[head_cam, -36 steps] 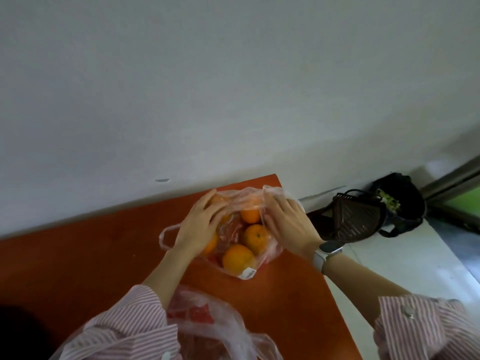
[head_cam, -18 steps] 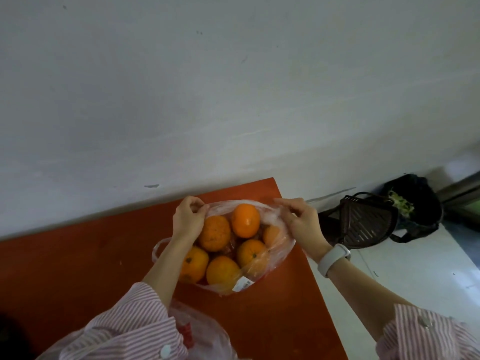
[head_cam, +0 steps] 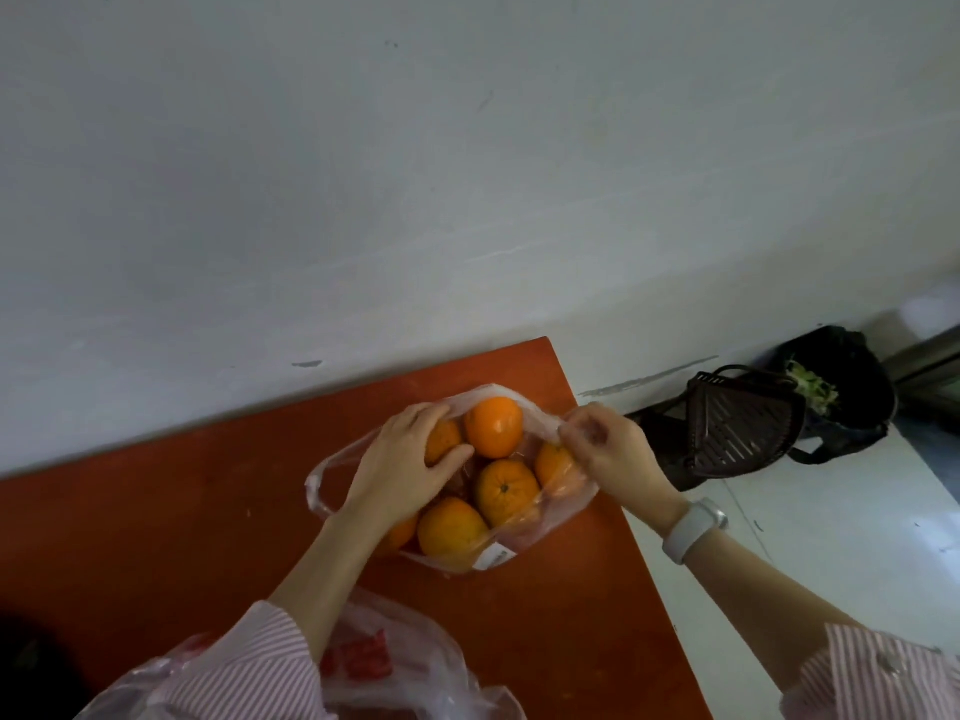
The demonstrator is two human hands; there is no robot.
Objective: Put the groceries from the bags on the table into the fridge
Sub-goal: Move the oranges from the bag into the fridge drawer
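- Bag (head_cam: pixel 563 504) of oranges (head_cam: pixel 506 492) sits on the bench (head_cam: pixel 156 537), toward its 2 o'clock corner.
- Left hand (head_cam: pixel 402 472) curled round one orange inside.
- Right hand (head_cam: pixel 605 446) pinches the bag rim at 3 o'clock.
- Second bag (head_cam: pixel 395 662) at 6 o'clock not emptied.
- Fridge not in view; judged early, nothing stowed.

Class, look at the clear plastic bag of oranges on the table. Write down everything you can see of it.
The clear plastic bag is thin, crinkled and see-through, with a loop handle at its left and a white printed label near its lower edge. It sits open-mouthed on the orange-brown table near the far right corner, holding several oranges. The right hand pinches its right rim; the left hand reaches inside and curls over an orange.
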